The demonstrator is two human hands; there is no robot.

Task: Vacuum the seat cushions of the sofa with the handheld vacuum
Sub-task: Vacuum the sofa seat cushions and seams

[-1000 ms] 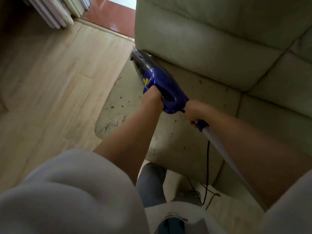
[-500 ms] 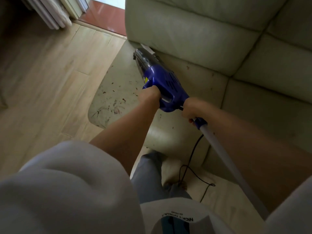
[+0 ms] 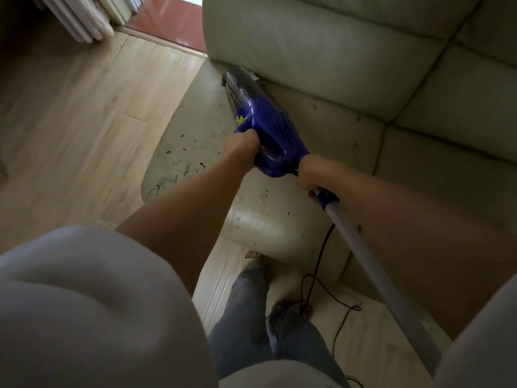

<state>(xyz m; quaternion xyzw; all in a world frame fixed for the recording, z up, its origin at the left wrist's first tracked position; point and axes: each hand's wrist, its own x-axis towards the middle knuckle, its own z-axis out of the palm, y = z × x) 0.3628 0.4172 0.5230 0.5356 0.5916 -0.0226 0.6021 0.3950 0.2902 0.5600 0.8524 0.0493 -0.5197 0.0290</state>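
- Since the earlier frames, the blue plastic handheld vacuum has been pushed further toward the rear of the seat; its dark transparent nozzle end now sits at the crease where the seat meets the backrest, whereas a second ago it lay short of that crease.
- Left hand is curled around the front grip on the left flank of the vacuum body, fingers wrapped and hidden beneath the casing.
- Right hand grasps the rear of the vacuum where the blue collar joins the grey metal tube; the fingers are closed round it.
- Grey tube runs back from the right hand toward the lower right, passing under the right forearm.
- Vacuum lies tilted, nozzle forward and down, over the left-end pale green leather seat cushion of the sofa.
- Dark specks of debris are scattered over the seat cushion, mostly left of the vacuum and near the front edge; a few lie to its right.
- Pale green backrest cushion stands directly behind the nozzle; whether the nozzle touches it cannot be told.
- Black power cord hangs down from the rear of the vacuum and loops on the light wooden plank floor beside the person's jeans-clad legs.
- White sleeves fill the lower left and lower right corners.
- Red-brown floor strip lies beyond the sofa's left end.
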